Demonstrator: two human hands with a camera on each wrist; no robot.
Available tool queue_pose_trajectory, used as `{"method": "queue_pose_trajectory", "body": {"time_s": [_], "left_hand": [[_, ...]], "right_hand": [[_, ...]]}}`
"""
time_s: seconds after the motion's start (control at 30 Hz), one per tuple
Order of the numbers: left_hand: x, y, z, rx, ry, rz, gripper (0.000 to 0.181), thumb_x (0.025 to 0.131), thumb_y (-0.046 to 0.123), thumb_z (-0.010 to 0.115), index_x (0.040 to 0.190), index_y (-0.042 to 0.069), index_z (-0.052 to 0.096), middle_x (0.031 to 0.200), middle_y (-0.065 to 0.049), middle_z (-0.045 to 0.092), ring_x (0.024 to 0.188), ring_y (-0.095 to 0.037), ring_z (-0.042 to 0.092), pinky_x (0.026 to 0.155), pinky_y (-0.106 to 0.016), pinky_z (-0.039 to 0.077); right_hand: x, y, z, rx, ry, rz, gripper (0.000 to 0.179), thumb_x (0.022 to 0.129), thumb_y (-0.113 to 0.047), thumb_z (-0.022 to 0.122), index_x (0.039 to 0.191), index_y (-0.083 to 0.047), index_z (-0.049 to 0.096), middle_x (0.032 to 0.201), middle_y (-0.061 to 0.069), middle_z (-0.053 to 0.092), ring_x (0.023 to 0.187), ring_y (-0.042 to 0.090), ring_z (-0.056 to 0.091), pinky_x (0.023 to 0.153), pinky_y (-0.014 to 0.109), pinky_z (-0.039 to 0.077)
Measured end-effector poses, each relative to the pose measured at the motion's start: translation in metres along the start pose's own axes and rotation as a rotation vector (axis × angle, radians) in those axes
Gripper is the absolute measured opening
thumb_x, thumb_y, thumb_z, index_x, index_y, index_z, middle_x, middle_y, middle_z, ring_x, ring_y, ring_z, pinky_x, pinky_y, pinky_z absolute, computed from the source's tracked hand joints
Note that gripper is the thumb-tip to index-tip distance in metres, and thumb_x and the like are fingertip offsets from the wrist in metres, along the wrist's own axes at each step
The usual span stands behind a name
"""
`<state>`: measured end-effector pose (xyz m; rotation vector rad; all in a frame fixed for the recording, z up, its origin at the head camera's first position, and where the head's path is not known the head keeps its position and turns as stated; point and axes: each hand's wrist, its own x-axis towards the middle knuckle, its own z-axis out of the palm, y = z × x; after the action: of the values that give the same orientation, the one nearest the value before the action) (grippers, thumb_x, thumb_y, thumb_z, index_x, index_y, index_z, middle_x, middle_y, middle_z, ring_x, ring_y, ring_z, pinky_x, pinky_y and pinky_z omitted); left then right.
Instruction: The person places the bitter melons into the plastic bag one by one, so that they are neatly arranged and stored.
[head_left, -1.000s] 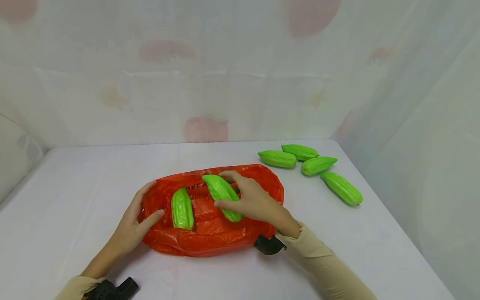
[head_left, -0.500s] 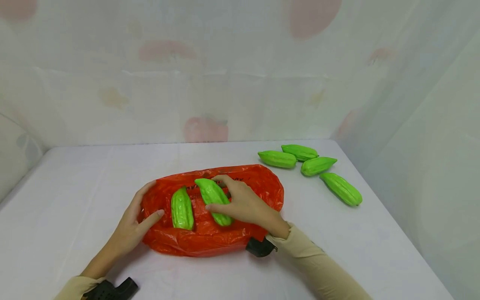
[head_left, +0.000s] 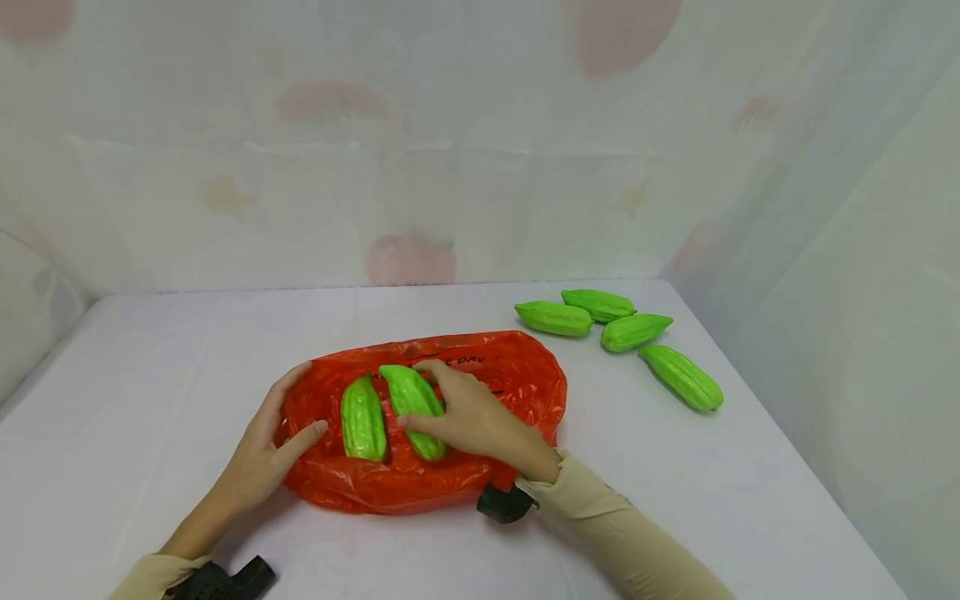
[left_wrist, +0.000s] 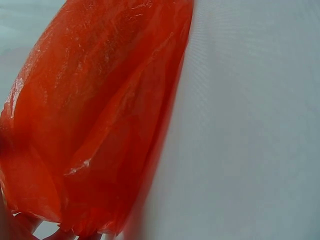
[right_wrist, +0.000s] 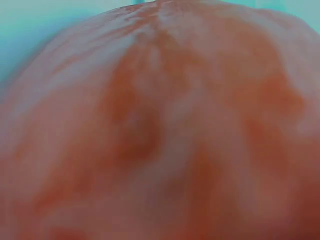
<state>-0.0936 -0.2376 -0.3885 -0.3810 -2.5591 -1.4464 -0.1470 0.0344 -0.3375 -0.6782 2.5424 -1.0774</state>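
Note:
A red plastic bag [head_left: 534, 387] with printed lettering lies spread open on the table. My left hand [head_left: 258, 454] grips its left rim, thumb over the inside and fingers around the outer side. My right hand [head_left: 480, 419] holds a bright green bitter melon [head_left: 411, 396] inside the bag, thumb on the near side and fingers on the far side. Left of it in the bag lies a second bitter melon [head_left: 363, 421]. In the left wrist view the bag wall [left_wrist: 100, 110] fills the left half. Blurred reddish bag plastic [right_wrist: 165, 150] takes up most of the right wrist view.
Several more bitter melons lie at the table's back right, one of them [head_left: 682, 378] nearest the right edge and another [head_left: 553, 318] just behind the bag. White cloth covers the table [head_left: 172, 358]; a pale patterned curtain [head_left: 480, 200] hangs behind it.
My right hand has carried its bitter melon left and slightly nearer, beside the one lying in the bag. The left hand stays on the rim.

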Motion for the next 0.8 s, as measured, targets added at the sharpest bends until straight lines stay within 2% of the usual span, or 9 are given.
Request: {"method": "queue_pose_trajectory", "body": {"time_s": [0.17,0.33,0.5,0.67,0.8], "left_hand": [[0.0008,0.0007,-0.0006,0.002,0.002,0.000,0.071,0.096,0.005,0.058,0.157,0.019,0.025,0.148,-0.016,0.040,0.122,0.003,0.047,0.090,-0.006,0.043],[0.0014,0.0022,-0.0014,0.006,0.000,-0.005,0.071,0.096,0.006,0.058,0.157,0.019,0.024,0.149,-0.014,0.039,0.123,0.003,0.046,0.091,-0.005,0.043],[0.0025,0.0028,-0.0014,0.000,0.001,0.008,0.071,0.096,0.005,0.058,0.157,0.018,0.025,0.148,-0.014,0.040,0.123,0.003,0.046,0.090,-0.005,0.043],[0.0023,0.0022,-0.0019,0.010,0.000,0.002,0.071,0.095,0.005,0.059,0.157,0.019,0.025,0.149,-0.013,0.039,0.125,0.004,0.044,0.091,-0.005,0.042],[0.0035,0.0021,-0.0027,0.012,0.002,0.003,0.071,0.095,0.006,0.059,0.157,0.019,0.025,0.151,-0.012,0.038,0.125,0.004,0.043,0.092,-0.004,0.040]], "right_hand": [[0.0013,-0.0012,0.0027,-0.019,-0.006,0.013,0.071,0.088,-0.046,0.072,0.145,-0.017,0.041,0.117,-0.001,0.063,0.098,0.009,0.059,0.079,0.024,0.053],[0.0033,-0.0009,0.0049,0.012,-0.029,0.012,0.072,0.090,-0.046,0.070,0.146,-0.014,0.038,0.109,0.000,0.063,0.091,0.008,0.059,0.074,0.021,0.052],[0.0046,0.0007,0.0061,0.019,-0.044,0.001,0.072,0.093,-0.047,0.066,0.148,-0.012,0.035,0.107,0.000,0.063,0.090,0.007,0.059,0.076,0.021,0.052],[0.0049,0.0022,0.0081,0.009,-0.079,-0.006,0.069,0.097,-0.045,0.059,0.150,-0.011,0.031,0.120,0.004,0.061,0.101,0.011,0.059,0.086,0.026,0.054],[0.0053,0.0028,0.0087,0.014,-0.088,-0.009,0.069,0.097,-0.042,0.061,0.151,-0.012,0.031,0.134,0.006,0.056,0.102,0.011,0.061,0.089,0.027,0.053]]}}
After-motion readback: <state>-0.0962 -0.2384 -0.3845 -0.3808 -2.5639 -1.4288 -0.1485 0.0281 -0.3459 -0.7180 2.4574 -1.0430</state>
